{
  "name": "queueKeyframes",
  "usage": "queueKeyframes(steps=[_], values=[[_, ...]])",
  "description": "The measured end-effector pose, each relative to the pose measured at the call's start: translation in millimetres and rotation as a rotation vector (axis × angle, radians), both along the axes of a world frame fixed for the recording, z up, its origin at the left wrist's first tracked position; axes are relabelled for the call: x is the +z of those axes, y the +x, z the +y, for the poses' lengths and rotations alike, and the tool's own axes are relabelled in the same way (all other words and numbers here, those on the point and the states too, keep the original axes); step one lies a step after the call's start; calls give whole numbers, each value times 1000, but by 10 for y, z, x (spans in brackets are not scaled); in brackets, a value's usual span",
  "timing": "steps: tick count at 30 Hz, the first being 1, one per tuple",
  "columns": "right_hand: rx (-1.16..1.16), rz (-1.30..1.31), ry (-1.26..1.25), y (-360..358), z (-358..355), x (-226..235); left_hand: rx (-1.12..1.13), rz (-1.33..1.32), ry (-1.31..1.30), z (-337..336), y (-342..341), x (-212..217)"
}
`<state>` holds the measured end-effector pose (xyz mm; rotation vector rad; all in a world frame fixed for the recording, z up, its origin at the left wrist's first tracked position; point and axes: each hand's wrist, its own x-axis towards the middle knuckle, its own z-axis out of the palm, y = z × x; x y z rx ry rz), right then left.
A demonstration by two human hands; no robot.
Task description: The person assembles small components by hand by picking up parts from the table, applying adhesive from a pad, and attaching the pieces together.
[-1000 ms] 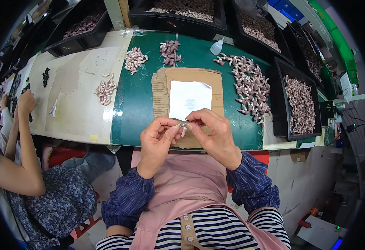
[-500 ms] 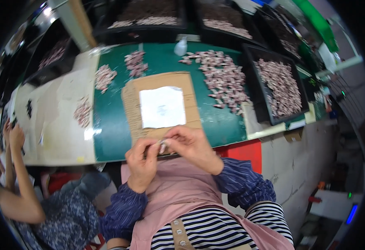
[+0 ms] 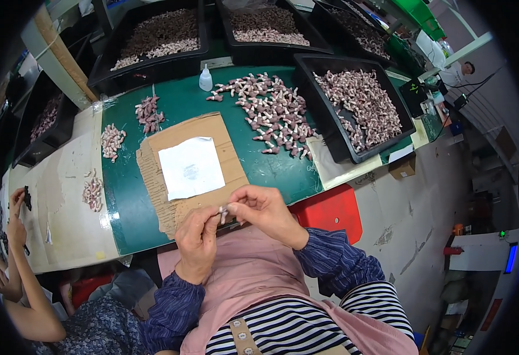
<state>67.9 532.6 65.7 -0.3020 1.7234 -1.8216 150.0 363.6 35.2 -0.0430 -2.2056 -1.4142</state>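
Above the table's front edge, my left hand (image 3: 195, 241) and my right hand (image 3: 265, 214) meet fingertip to fingertip. Pinched between them is a small whitish, knobbly piece (image 3: 223, 214); its finer shape is partly hidden by the fingers. Just beyond lies a white paper sheet (image 3: 195, 168) with a faint grey smudge, on a flat piece of brown cardboard (image 3: 227, 145). To the right of the cardboard spreads a heap of small mauve-and-white pieces (image 3: 277, 112). Smaller groups of mauve pieces (image 3: 149, 113) and pale pink pieces (image 3: 112, 142) lie to its left.
A black bin (image 3: 341, 133) full of similar pieces stands at right, with more black bins (image 3: 205, 58) along the back. A clear squeeze bottle (image 3: 205, 79) stands near them. At left, a co-worker's hand (image 3: 17, 204) holds something dark. A red stool (image 3: 336, 216) is below the table edge.
The view has swung to the right, so the table's things sit further left and tilted. Both my hands keep pinching the small piece. The co-worker's hands have shifted.
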Motion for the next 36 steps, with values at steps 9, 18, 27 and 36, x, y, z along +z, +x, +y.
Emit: queueKeyframes(steps=[9, 18, 27, 36], values=[[-507, 1042, 589, -626, 780, -489, 157, -149, 259, -299, 234, -213], [-520, 1053, 637, -664, 433, -107, 303, -112, 283, -550, 238, -238], [70, 1183, 337, -1651, -1514, 13, 349, -55, 167, -649, 281, -115], [203, 1146, 785, -1838, -1955, -243, 635, -115, 98, -1231, 609, -143]])
